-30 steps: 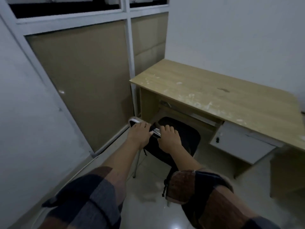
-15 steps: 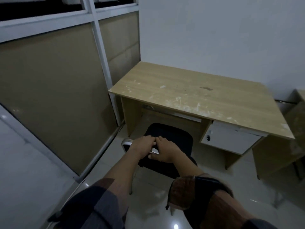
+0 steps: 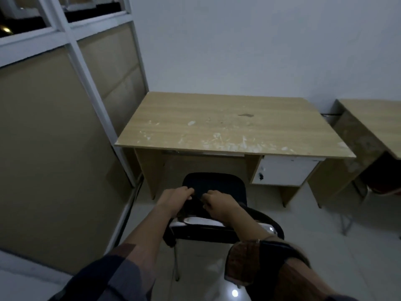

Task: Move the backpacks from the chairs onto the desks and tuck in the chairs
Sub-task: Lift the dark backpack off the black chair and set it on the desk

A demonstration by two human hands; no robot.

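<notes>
Two benches stand ahead; the nearer bench (image 3: 227, 124) is your landmark, its top bare of any backpack in this view. Directly before its knee opening sits the black chair (image 3: 213, 187), seat pointing toward the bench, backrest running side to side under your hands, parallel to the bench's front edge. Your left hand (image 3: 176, 197) and right hand (image 3: 218, 203) lie side by side at mid-backrest, equally near, fingers (image 3: 208, 197) curled closed over dark material there; you cannot tell whether that is strap or chair padding. Tucking looks like a straight push toward the bench.
</notes>
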